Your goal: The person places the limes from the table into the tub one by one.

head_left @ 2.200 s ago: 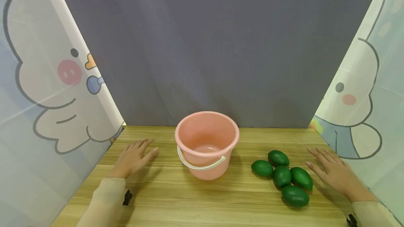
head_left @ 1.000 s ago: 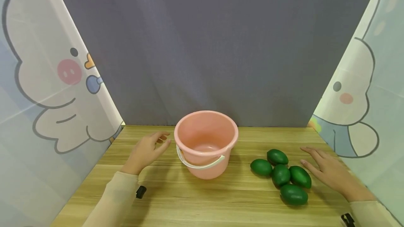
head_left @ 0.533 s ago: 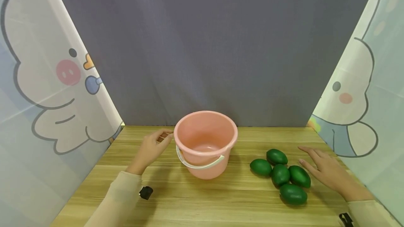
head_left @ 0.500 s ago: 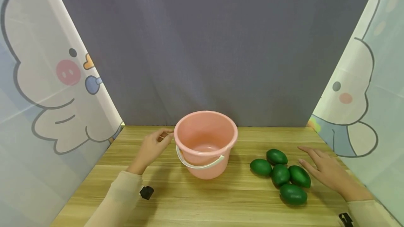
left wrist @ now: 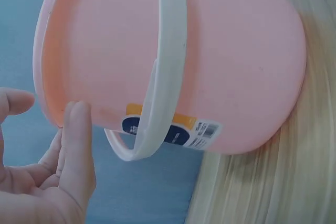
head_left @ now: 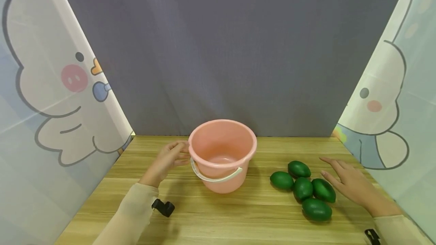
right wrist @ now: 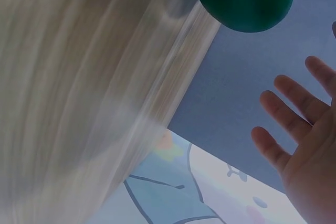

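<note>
the pink plastic bucket [head_left: 225, 187] looks light and stiff, best pinched at the rim [head_left: 223, 166] near the parted, ungripping left hand [head_left: 167, 160]; the right hand [head_left: 354, 184] spreads empty.

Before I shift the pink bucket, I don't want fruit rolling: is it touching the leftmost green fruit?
Apart. The head view shows bare wooden tabletop between the pink bucket and the leftmost green fruit.

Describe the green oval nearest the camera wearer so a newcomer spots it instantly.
On the wooden table, start at the pink bucket. Go right to the five green ovals, bunched together. The target is the nearest oval, lowest in the head view; its four neighbours all lie farther back.
</note>
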`<state>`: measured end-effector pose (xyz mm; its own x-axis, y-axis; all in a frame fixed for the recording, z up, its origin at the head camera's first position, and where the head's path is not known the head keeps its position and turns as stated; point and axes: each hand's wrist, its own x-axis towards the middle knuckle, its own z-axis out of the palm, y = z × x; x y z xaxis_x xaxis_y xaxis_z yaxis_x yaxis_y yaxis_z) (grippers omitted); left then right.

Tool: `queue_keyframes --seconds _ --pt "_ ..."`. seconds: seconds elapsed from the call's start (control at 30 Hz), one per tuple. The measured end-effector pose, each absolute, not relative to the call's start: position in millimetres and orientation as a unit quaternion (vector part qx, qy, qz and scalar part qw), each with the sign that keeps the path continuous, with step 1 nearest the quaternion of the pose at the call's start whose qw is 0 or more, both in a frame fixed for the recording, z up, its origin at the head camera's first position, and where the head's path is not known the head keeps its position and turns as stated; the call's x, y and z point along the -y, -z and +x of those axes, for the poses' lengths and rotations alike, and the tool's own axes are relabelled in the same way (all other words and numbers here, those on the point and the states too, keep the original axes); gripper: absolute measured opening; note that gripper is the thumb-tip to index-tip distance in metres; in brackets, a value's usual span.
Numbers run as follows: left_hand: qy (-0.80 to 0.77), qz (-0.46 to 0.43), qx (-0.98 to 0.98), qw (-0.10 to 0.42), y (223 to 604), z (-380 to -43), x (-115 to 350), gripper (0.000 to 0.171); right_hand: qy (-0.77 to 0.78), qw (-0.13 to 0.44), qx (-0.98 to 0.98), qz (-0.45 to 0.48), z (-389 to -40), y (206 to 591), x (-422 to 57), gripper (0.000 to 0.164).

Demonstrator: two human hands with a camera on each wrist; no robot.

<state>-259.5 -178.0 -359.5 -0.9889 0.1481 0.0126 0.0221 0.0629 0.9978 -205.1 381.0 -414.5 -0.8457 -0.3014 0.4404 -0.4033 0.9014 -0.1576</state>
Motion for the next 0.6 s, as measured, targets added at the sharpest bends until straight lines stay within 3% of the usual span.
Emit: queue_keyframes --seconds 0.27,0.6 --pt "-0.741 0.038 -0.666 0.077 359 -264 172 0.056 -0.116 0.201 0.953 0.193 -211 415 -377 0.046" --pt "-0.792 0.054 -0.599 0.105 359 -263 170 0.053 -0.122 0.158 0.958 0.204 -214 410 -367 0.050"
